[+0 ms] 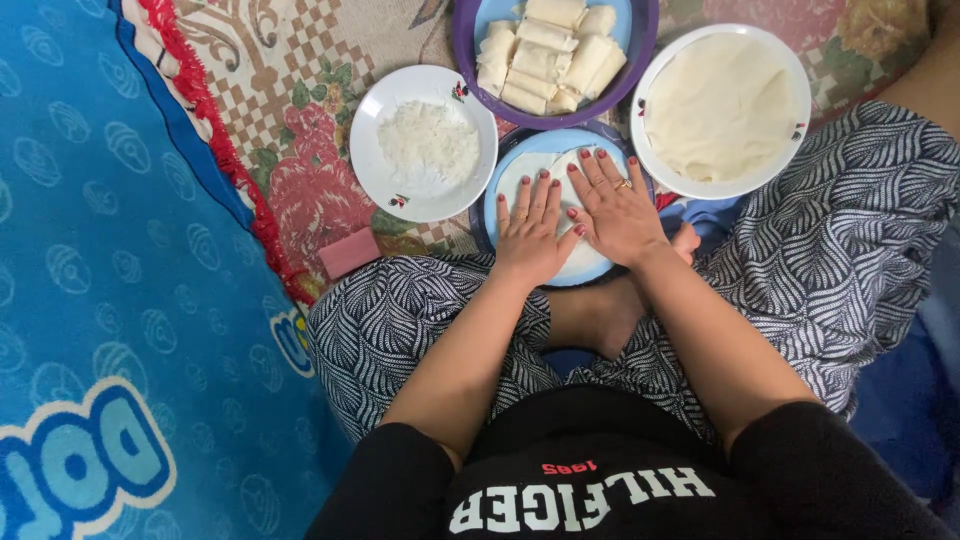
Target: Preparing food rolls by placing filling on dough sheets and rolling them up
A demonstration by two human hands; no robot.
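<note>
My left hand (532, 232) and my right hand (612, 208) lie flat, fingers spread, on a thin white pastry sheet (518, 172) spread over a light blue plate (540, 145) in front of my crossed legs. Both palms press on the sheet and hold nothing. To the left stands a white plate with a heap of white grated filling (428, 143). Behind it, a purple-rimmed plate (465, 40) carries several rolled white pastries (545, 55). At the right, a white plate (790, 60) is stacked with flat pastry sheets (718, 105).
All plates rest on a patterned floral rug (300, 150) with a red fringe. A blue blanket (110, 260) covers the floor at the left. A small pink rectangular object (349, 252) lies by my left knee.
</note>
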